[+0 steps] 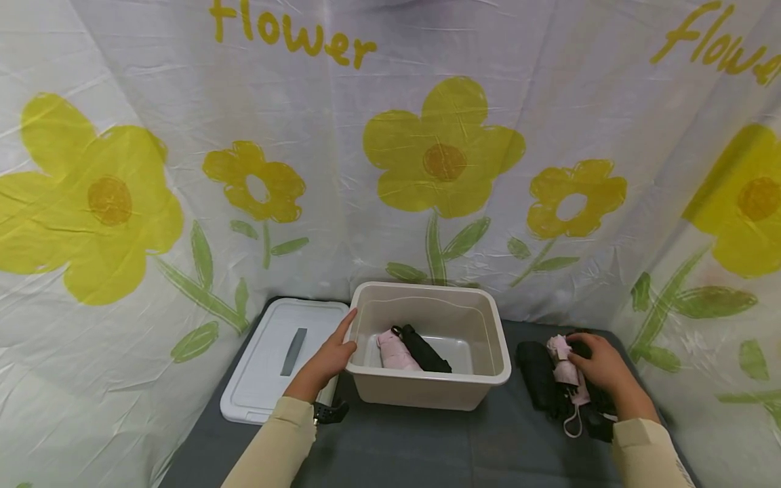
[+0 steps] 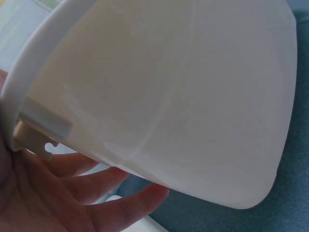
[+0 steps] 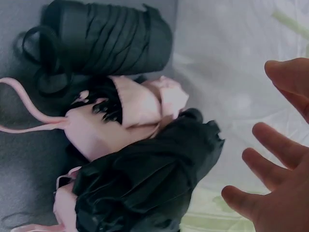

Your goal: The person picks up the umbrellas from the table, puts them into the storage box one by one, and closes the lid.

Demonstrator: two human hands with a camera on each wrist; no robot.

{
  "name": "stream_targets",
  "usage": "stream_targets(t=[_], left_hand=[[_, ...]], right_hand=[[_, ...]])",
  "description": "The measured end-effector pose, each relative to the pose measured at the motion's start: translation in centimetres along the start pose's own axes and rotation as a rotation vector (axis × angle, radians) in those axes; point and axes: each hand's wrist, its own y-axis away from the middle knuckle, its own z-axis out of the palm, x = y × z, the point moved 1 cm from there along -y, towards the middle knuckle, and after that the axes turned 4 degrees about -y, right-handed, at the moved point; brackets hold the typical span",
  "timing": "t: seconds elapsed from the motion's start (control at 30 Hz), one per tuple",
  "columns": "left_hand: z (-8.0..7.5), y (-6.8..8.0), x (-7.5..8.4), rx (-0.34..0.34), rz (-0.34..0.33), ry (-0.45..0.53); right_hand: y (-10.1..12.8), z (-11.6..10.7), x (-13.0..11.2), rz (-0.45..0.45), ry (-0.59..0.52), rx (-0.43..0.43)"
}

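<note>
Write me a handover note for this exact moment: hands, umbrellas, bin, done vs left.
Left hand: open, fingers against the outer left wall of the beige bin.
Right hand: open, over the pile of folded umbrellas on the table right of the bin; no grip visible.
Done: one pink umbrella and one black umbrella lie in the bin.
Left: the pink and black ones in the pile. White lid lies off, left of the bin.

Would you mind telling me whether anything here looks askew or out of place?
Nothing is spilled or damaged. The lid lies off the bin, flat on the table to its left. The folded umbrellas to the right of the bin sit in a loose, overlapping heap under the right hand.
</note>
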Motion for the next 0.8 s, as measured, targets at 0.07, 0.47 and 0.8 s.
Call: stream_targets(t=[0.07,0.47,0.8], left_hand=[[0.0,0.0,0.1,-0.001,0.003,0.007],[-0.1,-0.1,-0.1,-0.009,0.000,0.006],[0.0,0.0,0.0,-0.010,-0.003,0.014]], right_hand=[[0.1,0.1,0.5,0.021,0.001,0.000],[0.5,0.5,2.6,0.089,0.041,0.006],[0.4,0.5,4.1,0.108,0.074,-0.045]])
